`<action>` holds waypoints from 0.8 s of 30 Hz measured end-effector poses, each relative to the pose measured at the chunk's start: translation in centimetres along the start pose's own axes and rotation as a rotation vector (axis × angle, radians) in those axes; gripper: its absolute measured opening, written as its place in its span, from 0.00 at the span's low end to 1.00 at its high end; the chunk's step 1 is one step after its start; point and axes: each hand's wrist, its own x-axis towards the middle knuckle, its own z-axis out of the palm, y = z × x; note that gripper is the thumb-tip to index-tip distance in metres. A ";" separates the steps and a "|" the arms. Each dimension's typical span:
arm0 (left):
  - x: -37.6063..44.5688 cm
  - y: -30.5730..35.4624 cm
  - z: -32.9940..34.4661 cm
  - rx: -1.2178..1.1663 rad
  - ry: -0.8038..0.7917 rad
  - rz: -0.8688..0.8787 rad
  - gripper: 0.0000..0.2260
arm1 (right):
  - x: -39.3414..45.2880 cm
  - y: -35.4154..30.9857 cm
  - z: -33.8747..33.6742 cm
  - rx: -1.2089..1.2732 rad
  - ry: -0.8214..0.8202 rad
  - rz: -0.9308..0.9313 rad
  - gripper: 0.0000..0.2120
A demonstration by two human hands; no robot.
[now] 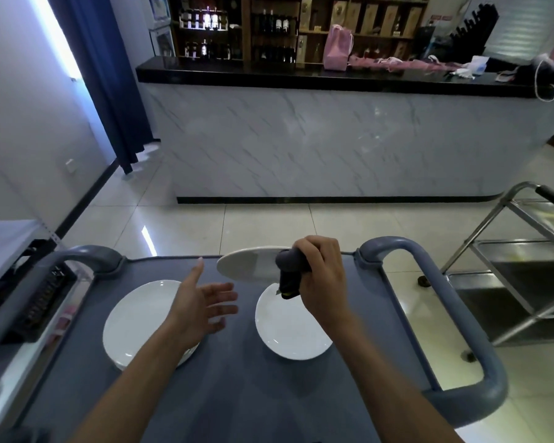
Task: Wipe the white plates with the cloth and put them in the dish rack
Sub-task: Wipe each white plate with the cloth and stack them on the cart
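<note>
Behind a grey cart (243, 394) carrying two white plates, the right hand (320, 270) grips a dark cloth (290, 270) together with a raised plate (247, 266), while the left hand (202, 305), fingers spread, reaches in, probably to steady it for wiping.

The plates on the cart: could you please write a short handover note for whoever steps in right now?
Left hand: open, fingers spread, holding nothing, above the cart top between the two flat plates.
Right hand: grips the dark cloth together with the raised plate, held off the cart near its far edge.
Left plate stack lies on the cart; at least two plates, judging by the rims. Right plate lies flat below the cloth.
Done: cannot tell if any plate is wiped. The black rack sits left of the cart; no plate shows in it.
Left: wipe the plates, rack them all.
</note>
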 end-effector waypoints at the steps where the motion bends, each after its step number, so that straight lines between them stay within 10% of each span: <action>1: 0.1 0.1 0.5 -0.038 -0.059 -0.048 0.37 | -0.3 0.0 0.1 0.005 -0.004 -0.018 0.16; 10: -0.1 0.7 3.2 -0.453 -0.154 -0.004 0.06 | -3.9 1.5 0.6 0.008 -0.096 -0.096 0.10; 24: 0.3 1.5 4.2 -0.406 -0.168 0.179 0.10 | -6.5 4.2 -1.9 -0.043 -0.287 -0.061 0.25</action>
